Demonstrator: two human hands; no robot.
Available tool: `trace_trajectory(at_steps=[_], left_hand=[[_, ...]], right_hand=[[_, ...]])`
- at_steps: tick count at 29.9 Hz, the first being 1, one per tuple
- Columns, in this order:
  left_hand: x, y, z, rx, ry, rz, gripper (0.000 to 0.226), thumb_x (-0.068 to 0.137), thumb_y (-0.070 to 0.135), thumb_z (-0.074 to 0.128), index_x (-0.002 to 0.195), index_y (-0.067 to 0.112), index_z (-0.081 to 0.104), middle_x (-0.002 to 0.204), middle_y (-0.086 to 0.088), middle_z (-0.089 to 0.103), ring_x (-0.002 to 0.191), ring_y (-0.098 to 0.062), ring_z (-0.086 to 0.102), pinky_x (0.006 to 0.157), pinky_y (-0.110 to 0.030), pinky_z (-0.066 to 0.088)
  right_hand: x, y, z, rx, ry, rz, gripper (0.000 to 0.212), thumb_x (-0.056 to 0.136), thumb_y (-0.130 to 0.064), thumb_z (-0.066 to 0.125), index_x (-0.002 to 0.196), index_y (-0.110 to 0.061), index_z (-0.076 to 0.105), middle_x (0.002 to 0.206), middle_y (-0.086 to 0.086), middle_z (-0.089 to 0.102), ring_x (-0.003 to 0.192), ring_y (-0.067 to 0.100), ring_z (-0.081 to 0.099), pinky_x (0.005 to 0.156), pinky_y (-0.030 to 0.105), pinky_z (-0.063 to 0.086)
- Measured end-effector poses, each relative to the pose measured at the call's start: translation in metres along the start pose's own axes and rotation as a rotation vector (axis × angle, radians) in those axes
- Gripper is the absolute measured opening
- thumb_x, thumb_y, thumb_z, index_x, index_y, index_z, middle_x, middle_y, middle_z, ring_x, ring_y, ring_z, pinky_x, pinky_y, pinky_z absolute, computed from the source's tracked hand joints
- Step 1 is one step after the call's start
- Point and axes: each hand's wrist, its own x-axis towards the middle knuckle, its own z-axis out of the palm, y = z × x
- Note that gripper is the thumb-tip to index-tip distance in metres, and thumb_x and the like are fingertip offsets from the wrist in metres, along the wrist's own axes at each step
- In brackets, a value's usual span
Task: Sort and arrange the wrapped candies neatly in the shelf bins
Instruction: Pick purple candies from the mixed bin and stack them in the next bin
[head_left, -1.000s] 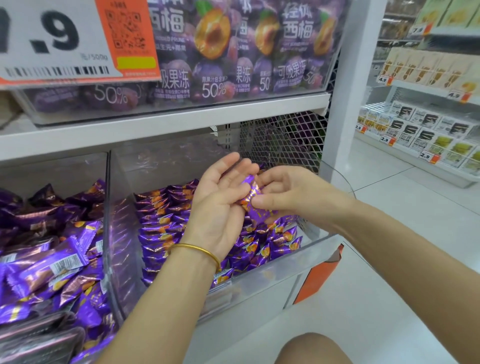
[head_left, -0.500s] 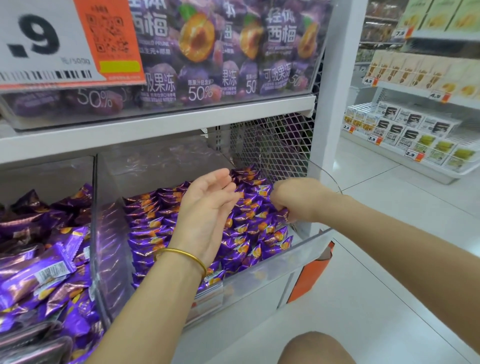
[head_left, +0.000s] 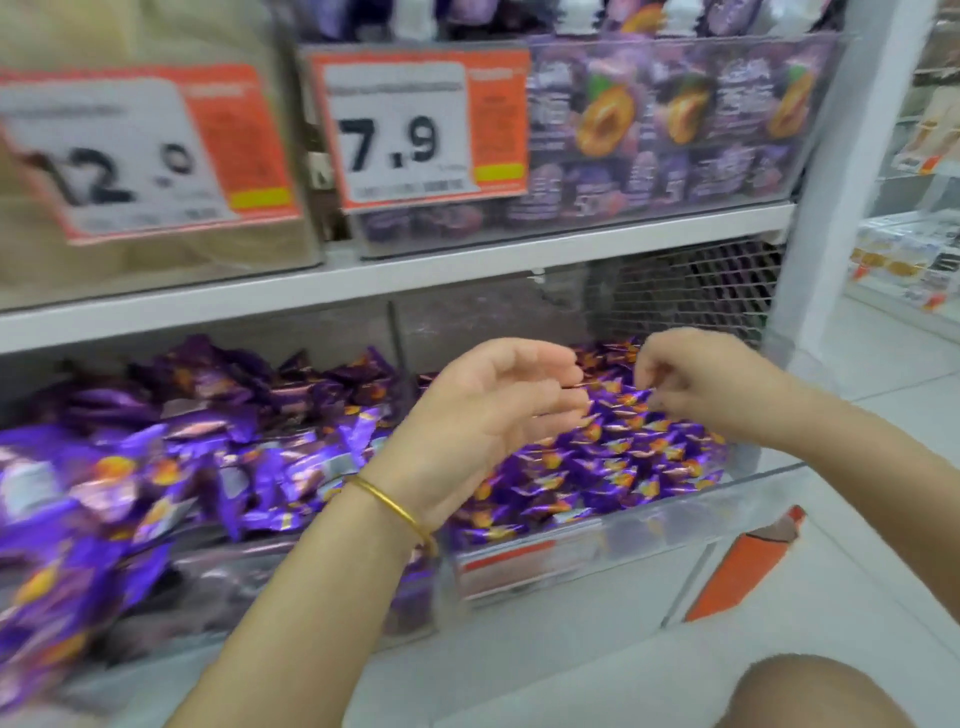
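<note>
Left fingers: my left hand hovers loosely spread, empty.
Right fingers: my right hand curls onto the wrapped candies; blur hides any pinch.
Progress: I judge rows mostly laid, some ragged.
Right bin: small candies.
Left bin: larger packs heaped, unsorted.

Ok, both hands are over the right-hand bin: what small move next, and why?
Probably lower the right hand, its fingers curled above the small purple foil-wrapped candies, and pinch a stray one to straighten. The left hand is open and holds nothing; the candies in the clear plastic bin look uneven. Blur hides whether one is already pinched.
</note>
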Motion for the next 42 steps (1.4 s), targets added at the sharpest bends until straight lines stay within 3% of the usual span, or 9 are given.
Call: trace_trajectory(at_steps=[4,8,10,13,18,29,32,38,42], left_hand=[[-0.039,0.019,-0.059,-0.025,0.151,0.074,0.02,0.086,-0.006,0.049,0.103,-0.001,0.058,0.096,-0.017,0.069,0.078,-0.019,0.07,0.066,-0.025,0.057],[-0.051,0.016,-0.11,0.378,0.401,0.089,0.023,0.085,-0.014,0.051,0.092,0.007,0.059,0.096,-0.017,0.064,0.075,-0.014,0.066,0.067,-0.019,0.056],[-0.049,0.006,-0.123,0.719,0.363,0.092,0.026,0.083,-0.01,0.056,0.095,0.013,0.061,0.104,-0.011,0.063,0.087,-0.013,0.062,0.077,-0.018,0.051],[-0.042,-0.012,-0.129,1.258,0.202,0.076,0.049,0.082,0.014,0.066,0.129,0.016,0.051,0.134,-0.006,0.045,0.128,-0.017,0.039,0.106,-0.02,0.024],[-0.023,-0.021,-0.124,1.443,0.089,-0.207,0.106,0.075,0.045,0.072,0.15,0.024,-0.001,0.156,-0.016,-0.011,0.144,-0.028,-0.01,0.116,-0.035,0.003],[0.015,-0.032,-0.133,1.875,-0.019,-0.4,0.123,0.063,0.038,0.082,0.148,0.032,-0.006,0.153,-0.008,0.008,0.134,-0.038,0.021,0.108,-0.045,0.027],[0.017,-0.028,-0.132,1.874,0.027,-0.379,0.111,0.065,0.035,0.082,0.148,0.029,0.009,0.148,-0.006,0.023,0.129,-0.039,0.029,0.103,-0.045,0.031],[0.015,-0.032,-0.134,1.799,0.096,-0.126,0.042,0.081,0.003,0.059,0.118,0.014,0.043,0.118,-0.009,0.05,0.111,-0.037,0.048,0.09,-0.044,0.044],[0.007,-0.025,-0.14,1.502,0.183,0.046,0.036,0.081,-0.002,0.056,0.112,0.014,0.05,0.112,-0.006,0.055,0.105,-0.026,0.052,0.083,-0.029,0.039]], right_hand=[[0.004,-0.089,0.012,0.479,0.034,-0.129,0.019,0.08,-0.001,0.066,0.083,-0.02,0.061,0.074,-0.009,0.063,0.063,0.009,0.062,0.056,0.012,0.045],[0.023,-0.141,0.037,0.549,0.099,-0.204,0.03,0.081,0.003,0.06,0.08,-0.028,0.058,0.077,-0.014,0.06,0.069,0.008,0.057,0.071,0.019,0.046],[0.029,-0.15,0.052,0.617,0.16,-0.16,0.038,0.081,0.005,0.058,0.077,-0.033,0.055,0.077,-0.015,0.059,0.071,0.005,0.057,0.073,0.02,0.047],[0.032,-0.153,0.071,0.653,0.233,-0.091,0.038,0.081,0.008,0.053,0.08,-0.03,0.057,0.082,-0.013,0.06,0.069,-0.003,0.055,0.069,0.007,0.041],[0.038,-0.154,0.081,0.695,0.278,-0.053,0.035,0.086,0.005,0.05,0.085,-0.029,0.059,0.09,-0.011,0.06,0.068,-0.006,0.054,0.062,0.005,0.039],[0.051,-0.151,0.083,0.811,0.265,0.005,0.027,0.088,0.0,0.056,0.087,-0.027,0.063,0.081,-0.009,0.06,0.061,0.002,0.052,0.059,0.014,0.048],[0.048,-0.151,0.082,0.821,0.254,0.01,0.023,0.088,-0.002,0.056,0.09,-0.024,0.064,0.081,-0.008,0.061,0.06,0.005,0.053,0.064,0.024,0.054],[0.043,-0.151,0.079,0.819,0.251,-0.009,0.02,0.089,-0.004,0.057,0.09,-0.024,0.062,0.081,-0.012,0.06,0.06,0.011,0.055,0.069,0.032,0.054],[0.04,-0.152,0.077,0.815,0.24,-0.008,0.025,0.089,-0.004,0.055,0.087,-0.029,0.06,0.083,-0.01,0.063,0.069,0.02,0.059,0.071,0.037,0.055]])
